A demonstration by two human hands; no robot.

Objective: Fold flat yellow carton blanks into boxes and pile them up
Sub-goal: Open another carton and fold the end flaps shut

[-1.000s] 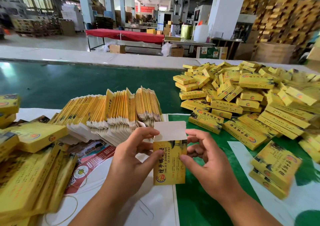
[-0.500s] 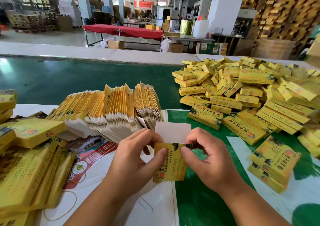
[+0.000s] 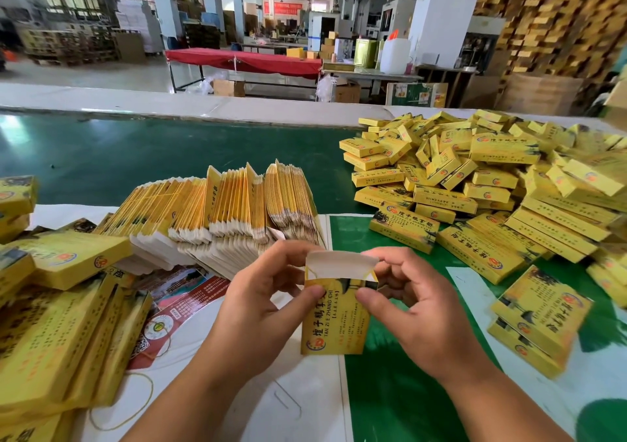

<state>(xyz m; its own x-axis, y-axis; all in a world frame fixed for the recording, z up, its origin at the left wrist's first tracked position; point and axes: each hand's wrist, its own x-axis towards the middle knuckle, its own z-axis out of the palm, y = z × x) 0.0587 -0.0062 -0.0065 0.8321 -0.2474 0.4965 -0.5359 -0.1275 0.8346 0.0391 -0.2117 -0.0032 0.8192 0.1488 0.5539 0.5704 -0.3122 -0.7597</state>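
Green table [image 3: 135, 156] carries blanks [image 3: 237, 211] ahead and finished boxes [image 3: 475, 177] heaped right, both within reach. Left hand [image 3: 261, 309] and right hand [image 3: 417, 316] pinch one carton [image 3: 334, 323] upright, bending its flap [image 3: 339, 265] closed.

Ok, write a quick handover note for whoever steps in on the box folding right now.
Left hand and right hand both pinch one carton, held upright over the table, its white top flap bent partway over and not tucked.
Flat blanks stand in a fanned row just behind the hands.
Done: a big heap of folded boxes on the right.
Left: tuck this flap, drop the box on the heap, then carry on through the blanks.
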